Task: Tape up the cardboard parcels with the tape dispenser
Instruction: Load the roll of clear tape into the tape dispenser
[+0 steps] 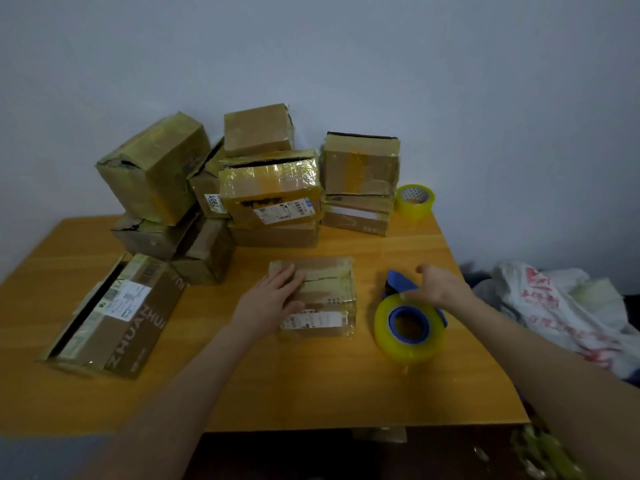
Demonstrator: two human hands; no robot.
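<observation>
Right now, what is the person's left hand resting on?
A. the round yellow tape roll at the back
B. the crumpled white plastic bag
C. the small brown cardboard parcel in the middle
C: the left hand lies flat on the small brown cardboard parcel in the middle of the orange wooden table.

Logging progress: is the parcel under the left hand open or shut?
Shut: parcel flaps lie flat, meeting at a dark seam; left hand rests flat on it.
</observation>
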